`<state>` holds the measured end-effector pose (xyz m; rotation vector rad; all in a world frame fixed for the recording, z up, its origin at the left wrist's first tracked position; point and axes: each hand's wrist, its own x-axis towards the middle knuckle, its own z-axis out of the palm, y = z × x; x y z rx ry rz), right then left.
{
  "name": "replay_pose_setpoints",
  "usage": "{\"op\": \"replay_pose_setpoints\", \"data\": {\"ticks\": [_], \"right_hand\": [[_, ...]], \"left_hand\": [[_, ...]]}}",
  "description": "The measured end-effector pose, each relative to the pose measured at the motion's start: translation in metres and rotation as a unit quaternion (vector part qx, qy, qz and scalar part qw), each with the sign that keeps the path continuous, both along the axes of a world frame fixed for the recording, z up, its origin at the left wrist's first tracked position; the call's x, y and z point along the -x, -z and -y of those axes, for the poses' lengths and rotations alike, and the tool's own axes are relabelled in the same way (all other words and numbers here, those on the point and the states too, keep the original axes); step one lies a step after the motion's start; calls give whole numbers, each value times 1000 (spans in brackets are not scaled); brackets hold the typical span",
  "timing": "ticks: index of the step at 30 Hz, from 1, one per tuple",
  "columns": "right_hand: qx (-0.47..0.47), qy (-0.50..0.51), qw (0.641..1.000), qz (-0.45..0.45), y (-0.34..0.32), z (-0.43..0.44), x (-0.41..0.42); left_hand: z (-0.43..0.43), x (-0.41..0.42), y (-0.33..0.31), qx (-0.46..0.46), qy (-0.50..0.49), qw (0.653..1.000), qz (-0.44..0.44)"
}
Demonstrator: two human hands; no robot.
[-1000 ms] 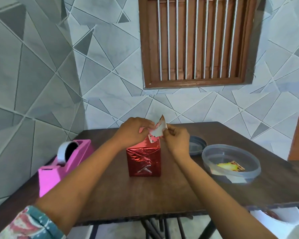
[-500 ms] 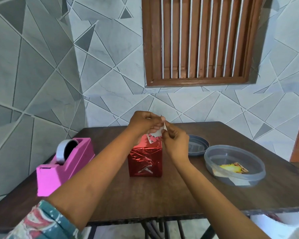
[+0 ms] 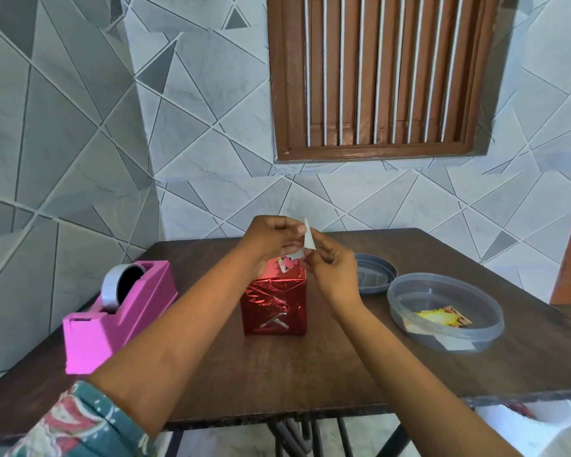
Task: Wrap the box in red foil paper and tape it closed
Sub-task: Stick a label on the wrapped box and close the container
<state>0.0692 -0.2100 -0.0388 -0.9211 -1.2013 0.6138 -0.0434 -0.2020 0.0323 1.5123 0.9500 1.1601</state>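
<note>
In the head view, your left hand (image 3: 271,240) and right hand (image 3: 332,275) meet just above the shiny red foil-wrapped box (image 3: 274,303), both pinching a small white paper slip (image 3: 309,240). The box stands upright on the dark wooden table (image 3: 310,374), with tape crossed on its front. You are likely finishing the top, so next press the slip down squarely.

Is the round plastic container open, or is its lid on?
Open. The container has no cover on it; its grey lid lies flat on the table just behind it.

Left hand (image 3: 271,240) and right hand (image 3: 335,270) meet, forearms outstretched — both pinching one paper slip (image 3: 309,239).
</note>
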Motion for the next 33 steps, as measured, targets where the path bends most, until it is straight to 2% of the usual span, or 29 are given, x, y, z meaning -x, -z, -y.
{"op": "replay_pose_setpoints", "data": {"ticks": [7, 19, 26, 28, 31, 33], "right_hand": [[4, -5, 1000, 10, 0, 1, 0], [13, -4, 1000, 21, 2, 0, 0], [19, -25, 998, 63, -5, 10, 4], [33, -54, 998, 29, -9, 15, 4], [60, -113, 989, -69, -17, 23, 4], [65, -109, 986, -105, -19, 24, 4]], "left_hand": [[-2, -1, 3, -6, -8, 1000, -7], [0, 4, 7, -33, 36, 999, -16], [1, -3, 5, -63, -48, 996, -44], [-1, -3, 6, -72, -59, 994, -57], [-3, -1, 7, -87, -57, 992, -68], [-4, 2, 7, -89, -45, 993, -66]]}}
